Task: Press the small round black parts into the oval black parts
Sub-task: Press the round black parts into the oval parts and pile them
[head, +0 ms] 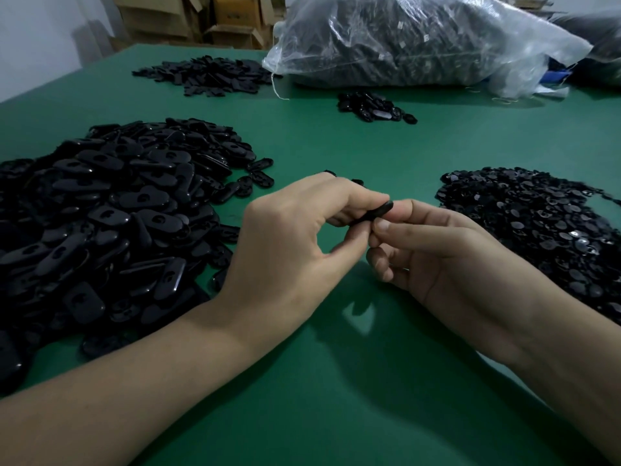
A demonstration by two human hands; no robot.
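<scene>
Black plastic, judged stiff, light, slick: saw oval black part (373, 212) above table (336, 381), left hand (302, 237) grip and right hand (447, 260) grip both pinched on its ends; best held by edges.

Two hands and two arms of a person show. The left hand (292, 237) is bare. The left forearm (134, 381) behind it is bare too, right to the edge of the picture. The skin looks smooth, with soft lines at the wrist (221, 307) and small bumps at the knuckles (314, 183). The right hand (447, 260) is bare as well, and so is the right forearm (578, 371). The right thumb has a short, clean nail (382, 226), cut close to the tip. Little folds cross the fingers (420, 210) at the joints. The fingers look long and slim, and both arms look thin.
</scene>
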